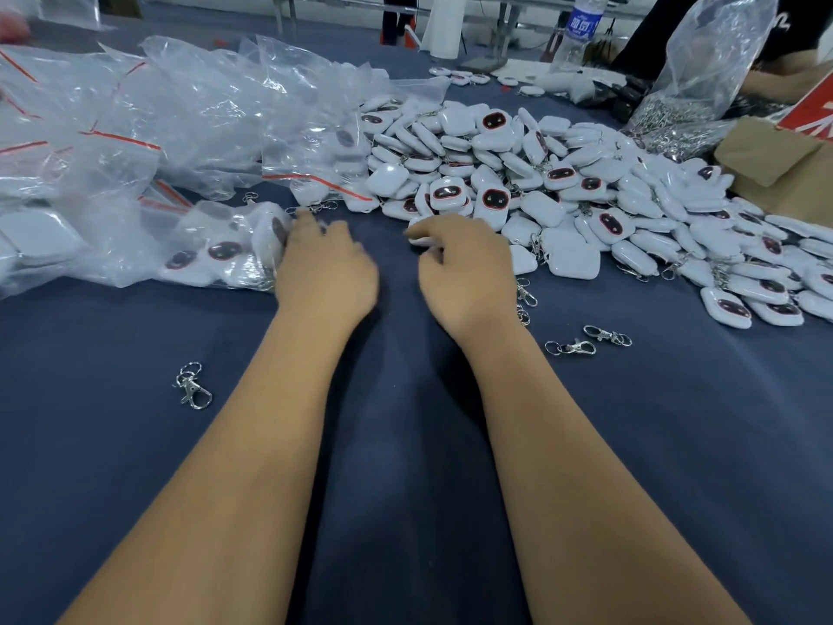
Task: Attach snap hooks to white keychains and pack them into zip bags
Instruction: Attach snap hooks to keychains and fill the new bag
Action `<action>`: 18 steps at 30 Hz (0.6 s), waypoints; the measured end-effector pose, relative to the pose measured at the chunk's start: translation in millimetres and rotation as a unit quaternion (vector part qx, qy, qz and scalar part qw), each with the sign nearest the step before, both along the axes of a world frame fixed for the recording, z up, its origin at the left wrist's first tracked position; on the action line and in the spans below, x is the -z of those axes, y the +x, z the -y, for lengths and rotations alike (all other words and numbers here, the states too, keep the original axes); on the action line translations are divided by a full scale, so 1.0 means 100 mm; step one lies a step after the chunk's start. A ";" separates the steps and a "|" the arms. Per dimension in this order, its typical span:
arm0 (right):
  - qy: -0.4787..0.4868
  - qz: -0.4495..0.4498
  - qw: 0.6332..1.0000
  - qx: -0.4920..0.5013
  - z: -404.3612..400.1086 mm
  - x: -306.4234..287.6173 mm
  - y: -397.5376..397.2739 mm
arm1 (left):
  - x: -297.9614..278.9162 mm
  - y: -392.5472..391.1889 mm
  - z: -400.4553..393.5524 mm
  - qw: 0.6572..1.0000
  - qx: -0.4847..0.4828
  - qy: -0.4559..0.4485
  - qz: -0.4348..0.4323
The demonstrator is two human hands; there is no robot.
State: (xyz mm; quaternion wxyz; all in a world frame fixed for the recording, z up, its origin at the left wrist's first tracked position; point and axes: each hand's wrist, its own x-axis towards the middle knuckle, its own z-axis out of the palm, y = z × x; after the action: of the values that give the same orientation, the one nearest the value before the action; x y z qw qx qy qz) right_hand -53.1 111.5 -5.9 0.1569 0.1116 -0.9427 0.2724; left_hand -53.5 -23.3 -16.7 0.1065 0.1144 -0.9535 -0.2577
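A big heap of white keychains [563, 187] with dark oval faces covers the blue cloth [405, 444] ahead and to the right. Zip bags [135, 119] with red seals, several filled with keychains, pile up on the left. My left hand [324, 268] rests against a filled zip bag [225, 252], fingers blurred at its edge. My right hand [464, 268] has its fingers curled round a white keychain [421, 240] at the near edge of the heap. Loose snap hooks lie on the cloth: one at the left [193, 385], two at the right [586, 342].
A clear bag of metal snap hooks [689, 101] stands at the back right beside a brown cardboard box [775, 169]. A water bottle [579, 29] and a white paper roll [446, 24] stand at the far edge. Another person's dark clothing shows top right.
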 end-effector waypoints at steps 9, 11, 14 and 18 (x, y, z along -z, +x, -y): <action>0.014 0.072 0.979 0.190 -0.15 0.02 -0.02 | -0.02 0.03 0.02 0.997 0.015 -0.023 -0.068; -0.063 0.048 0.982 0.173 -0.14 0.00 -0.04 | -0.03 0.05 -0.06 0.987 0.057 -0.039 -0.148; -0.246 -0.009 0.962 0.121 -0.07 -0.03 -0.01 | -0.04 0.05 -0.17 0.967 0.127 0.038 -0.220; -0.484 0.011 0.873 0.058 0.01 -0.08 0.01 | -0.05 0.06 -0.26 0.933 0.156 0.289 -0.149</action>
State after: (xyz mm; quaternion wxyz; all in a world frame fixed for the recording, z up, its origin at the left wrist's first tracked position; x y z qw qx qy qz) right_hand -51.8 110.7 2.4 0.1967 -0.0362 -0.6994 0.6862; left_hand -47.5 2.2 -11.4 0.1682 -0.0496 -0.8167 -0.5497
